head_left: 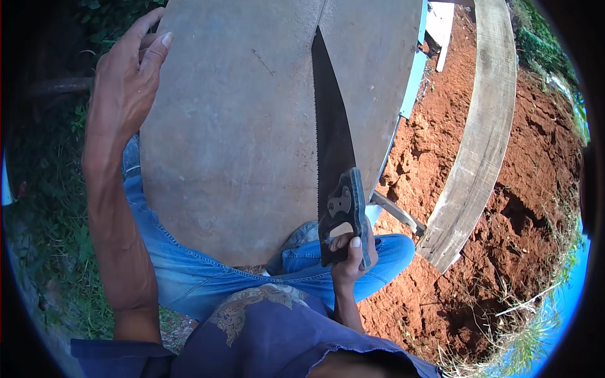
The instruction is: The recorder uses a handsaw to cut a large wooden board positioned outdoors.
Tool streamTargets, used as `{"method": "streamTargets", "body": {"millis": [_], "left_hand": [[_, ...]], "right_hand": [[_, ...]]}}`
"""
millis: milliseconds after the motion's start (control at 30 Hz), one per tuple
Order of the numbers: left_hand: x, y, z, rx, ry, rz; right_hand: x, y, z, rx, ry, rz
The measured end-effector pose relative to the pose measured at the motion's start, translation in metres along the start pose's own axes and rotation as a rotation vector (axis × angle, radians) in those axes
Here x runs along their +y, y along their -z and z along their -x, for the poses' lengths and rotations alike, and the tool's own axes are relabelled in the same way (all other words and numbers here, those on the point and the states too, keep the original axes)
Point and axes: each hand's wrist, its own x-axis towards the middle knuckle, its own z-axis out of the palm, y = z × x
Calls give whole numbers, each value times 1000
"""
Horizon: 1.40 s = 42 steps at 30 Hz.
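Handsaw in right-hand grip, over large board.

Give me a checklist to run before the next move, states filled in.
1. Right-hand grip closed on the saw handle: ok.
2. Left-hand grip away from the saw blade: ok, at the board's left edge.
3. Left-hand grip pressing on the board: cannot tell.
4. Blade seated in the thin dark line: cannot tell; the tip appears at its near end.
5. Legs clear beneath the board: cannot tell, the board hides them.
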Motion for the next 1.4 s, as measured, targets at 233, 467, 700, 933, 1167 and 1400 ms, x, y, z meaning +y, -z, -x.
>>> {"method": "streamTargets", "body": {"millis": [233,467,700,933,1167,1400], "left_hand": [[14,-36,4,-3,-96,80],[-5,-10,-3,-23,-30,-27],[19,-44,4,12,-102,62],[-5,-18,-6,-93,40,-51],[13,-20,-3,-7,-7,-12],[-4,-19,-19,-42,19,-22]], "right_hand": [[62,-128,-250,79,157,-21],[17,7,-2,10,-8,59],[68,-125,-263,104,153,-18],[40,-25,-44,16,-22,-7],[71,-105,-201,19,119,-50],[60,-90,-140,21,60,-118]]}}
